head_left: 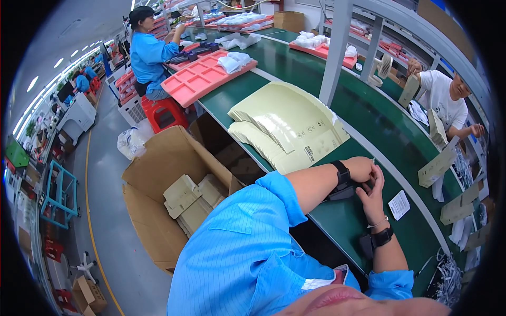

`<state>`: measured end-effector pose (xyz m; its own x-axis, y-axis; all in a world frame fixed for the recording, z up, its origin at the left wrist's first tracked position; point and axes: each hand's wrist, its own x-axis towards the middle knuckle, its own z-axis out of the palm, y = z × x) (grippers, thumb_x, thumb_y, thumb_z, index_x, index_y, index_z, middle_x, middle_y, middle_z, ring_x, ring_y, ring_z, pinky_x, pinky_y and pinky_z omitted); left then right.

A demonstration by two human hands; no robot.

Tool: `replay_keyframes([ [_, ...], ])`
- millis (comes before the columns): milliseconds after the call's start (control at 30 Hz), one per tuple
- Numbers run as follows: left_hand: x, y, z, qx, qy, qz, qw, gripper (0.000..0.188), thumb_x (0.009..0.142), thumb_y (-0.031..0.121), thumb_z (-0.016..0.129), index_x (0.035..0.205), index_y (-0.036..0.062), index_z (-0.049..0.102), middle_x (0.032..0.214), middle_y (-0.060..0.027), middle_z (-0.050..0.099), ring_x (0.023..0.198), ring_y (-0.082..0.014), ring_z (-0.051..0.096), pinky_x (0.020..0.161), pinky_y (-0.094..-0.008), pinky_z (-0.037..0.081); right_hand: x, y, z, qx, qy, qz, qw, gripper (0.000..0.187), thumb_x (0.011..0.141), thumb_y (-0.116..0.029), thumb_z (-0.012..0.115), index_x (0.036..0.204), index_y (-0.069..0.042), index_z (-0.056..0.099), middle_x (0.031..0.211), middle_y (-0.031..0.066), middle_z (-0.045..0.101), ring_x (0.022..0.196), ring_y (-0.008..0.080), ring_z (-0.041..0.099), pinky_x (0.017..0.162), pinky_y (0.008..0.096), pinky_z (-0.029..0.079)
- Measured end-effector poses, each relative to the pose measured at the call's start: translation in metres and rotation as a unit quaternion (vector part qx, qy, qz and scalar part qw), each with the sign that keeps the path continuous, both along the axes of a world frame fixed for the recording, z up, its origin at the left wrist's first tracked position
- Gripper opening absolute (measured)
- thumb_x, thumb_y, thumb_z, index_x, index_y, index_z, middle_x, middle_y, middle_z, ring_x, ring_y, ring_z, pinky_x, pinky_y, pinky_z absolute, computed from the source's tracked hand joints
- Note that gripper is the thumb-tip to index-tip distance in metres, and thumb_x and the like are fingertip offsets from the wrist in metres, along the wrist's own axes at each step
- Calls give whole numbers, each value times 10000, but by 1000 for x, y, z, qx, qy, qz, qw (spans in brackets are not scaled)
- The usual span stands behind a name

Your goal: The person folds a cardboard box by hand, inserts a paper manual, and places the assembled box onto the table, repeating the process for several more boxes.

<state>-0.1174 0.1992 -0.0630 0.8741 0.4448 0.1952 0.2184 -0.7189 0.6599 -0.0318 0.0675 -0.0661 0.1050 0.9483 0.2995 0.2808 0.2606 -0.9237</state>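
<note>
My left hand (360,169) and my right hand (373,199) meet above the green work surface (337,231), fingers bent and touching each other. Both look closed; whatever lies between their fingertips, if anything, is too small or hidden to name. A black device is strapped on each wrist, and the right wrist also has a thin bracelet. Just right of my right hand lies a small white printed sheet (399,205). Beyond my left forearm, a fanned stack of pale green flat cartons (287,124) rests on the table.
At my left stands a big open cardboard box (150,195) holding more flat cartons (184,197). Farther off are pink trays (203,76), a red stool (163,113) and a co-worker in blue (150,55). A grey metal post (336,58) rises mid-table; another person (445,100) works across it, near standing cartons (437,163).
</note>
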Motion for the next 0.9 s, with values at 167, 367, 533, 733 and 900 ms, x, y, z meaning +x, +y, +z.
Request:
replay_keyframes([
  [167, -6, -2, 7, -32, -6, 7, 999, 144, 750, 158, 600, 795, 42, 673, 811, -177, 657, 760, -340, 619, 669, -411, 478, 5, 3, -3, 16, -18, 13, 1000, 736, 724, 77, 560, 1378, -125, 288, 1436, 81, 203, 1265, 259, 379, 1000, 356, 405],
  [367, -7, 1, 8, -39, -14, 9, 999, 145, 761, 146, 595, 810, 29, 665, 805, -186, 651, 744, -350, 609, 659, -414, 472, 9, 7, -4, 24, -37, 13, 999, 735, 728, 87, 565, 1376, -130, 294, 1439, 85, 194, 1261, 257, 380, 998, 349, 415],
  [533, -8, 3, 4, -31, -31, 8, 999, 134, 761, 125, 584, 809, 24, 659, 802, -188, 647, 745, -352, 604, 658, -415, 468, 9, 7, -2, 22, -61, 23, 998, 730, 739, 70, 565, 1385, -141, 299, 1449, 79, 175, 1267, 254, 370, 1004, 347, 408],
  [733, -9, 2, 6, -31, -27, 3, 999, 131, 759, 105, 566, 808, 16, 648, 806, -192, 644, 746, -350, 599, 655, -415, 465, 7, 4, 2, 22, -84, 12, 996, 738, 726, 86, 584, 1370, -155, 314, 1442, 96, 181, 1262, 266, 375, 995, 348, 425],
  [900, -9, 3, 6, -18, -32, 2, 999, 130, 761, 105, 566, 806, 13, 645, 805, -193, 643, 743, -349, 598, 652, -414, 463, 7, 4, 2, 23, -96, 10, 995, 740, 726, 90, 586, 1369, -158, 317, 1439, 97, 183, 1260, 268, 376, 994, 350, 429],
])
